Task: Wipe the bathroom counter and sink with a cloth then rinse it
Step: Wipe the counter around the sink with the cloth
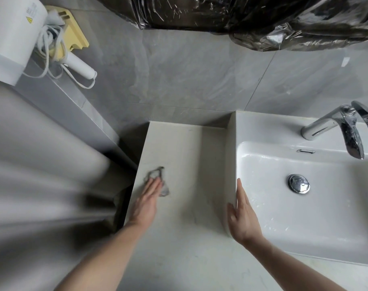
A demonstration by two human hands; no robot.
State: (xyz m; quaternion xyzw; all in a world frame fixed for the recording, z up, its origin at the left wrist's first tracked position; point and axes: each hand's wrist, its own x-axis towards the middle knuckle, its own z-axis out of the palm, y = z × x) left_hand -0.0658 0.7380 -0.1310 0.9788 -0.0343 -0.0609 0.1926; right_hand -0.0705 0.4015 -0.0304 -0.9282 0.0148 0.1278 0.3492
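Left hand (150, 198), fingers flat, pressed thin grey cloth (157, 179) on pale stone counter (185, 206); right hand (242, 215) rested open, empty, against white ceramic sink (262, 164). Sink wipe and rinse judged pending.

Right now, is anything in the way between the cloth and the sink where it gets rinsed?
Only the person's own right hand, resting flat on the sink's left rim. The cloth lies under the left hand on the counter, and the counter between cloth and sink is bare.
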